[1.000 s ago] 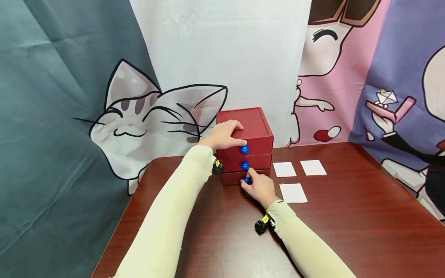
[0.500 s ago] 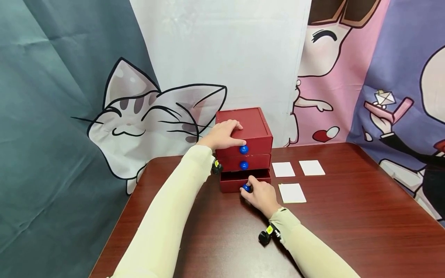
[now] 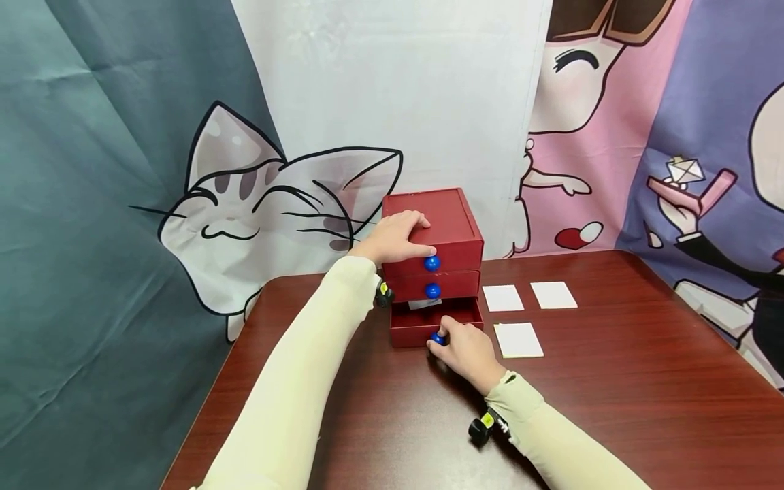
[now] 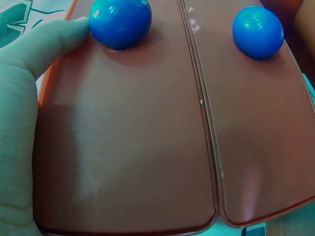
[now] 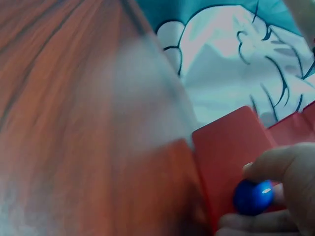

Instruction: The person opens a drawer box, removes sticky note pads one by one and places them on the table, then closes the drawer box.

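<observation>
A red chest of drawers (image 3: 437, 211) with blue knobs stands against the wall. My left hand (image 3: 395, 238) rests on its top, fingers over the upper surface and thumb down the front edge, right at the top knob (image 4: 120, 22). The middle knob (image 4: 258, 33) has no hand on it. With thumb and fingers my right hand (image 3: 467, 350) pinches the bottom knob (image 5: 252, 197). The bottom drawer (image 3: 407, 337) is pulled partway out, and a pale flat piece (image 3: 425, 303) shows toward its back, partly hidden under the middle drawer.
Several white square cards lie on the brown table (image 3: 392, 422) to the right of the chest: a near one (image 3: 518, 340), a back one (image 3: 503, 298) and a far right one (image 3: 553, 295). A cloth printed with cartoon figures (image 3: 245, 224) hangs behind.
The bottom drawer has slid out toward me, with my right hand drawing back on its knob. A pale flat piece has come into view inside. My left hand has stayed in place.
</observation>
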The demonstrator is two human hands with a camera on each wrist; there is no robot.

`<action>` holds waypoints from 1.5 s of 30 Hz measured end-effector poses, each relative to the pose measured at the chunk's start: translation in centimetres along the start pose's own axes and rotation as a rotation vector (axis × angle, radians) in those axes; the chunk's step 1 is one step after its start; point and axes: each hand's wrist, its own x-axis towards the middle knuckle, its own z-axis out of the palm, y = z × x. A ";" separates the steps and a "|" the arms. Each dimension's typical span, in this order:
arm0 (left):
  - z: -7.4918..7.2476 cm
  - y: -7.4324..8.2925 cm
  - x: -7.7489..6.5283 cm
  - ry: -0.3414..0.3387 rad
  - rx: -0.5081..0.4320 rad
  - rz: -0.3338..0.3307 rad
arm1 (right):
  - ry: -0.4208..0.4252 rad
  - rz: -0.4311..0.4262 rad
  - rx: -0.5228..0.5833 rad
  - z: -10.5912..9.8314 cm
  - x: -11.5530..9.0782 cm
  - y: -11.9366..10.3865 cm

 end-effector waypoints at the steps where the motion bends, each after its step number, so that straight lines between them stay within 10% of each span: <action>1: 0.0 0.0 0.0 0.000 -0.003 0.001 | -0.017 0.012 0.000 -0.3 0.0 -0.1; 36: 0.0 0.3 0.4 0.000 -0.011 -0.002 | -0.193 -0.201 -0.171 -2.9 -2.6 -2.4; 45: -0.1 0.1 0.4 -0.003 -0.003 -0.002 | -0.257 -0.145 -0.070 -5.9 -0.9 -2.9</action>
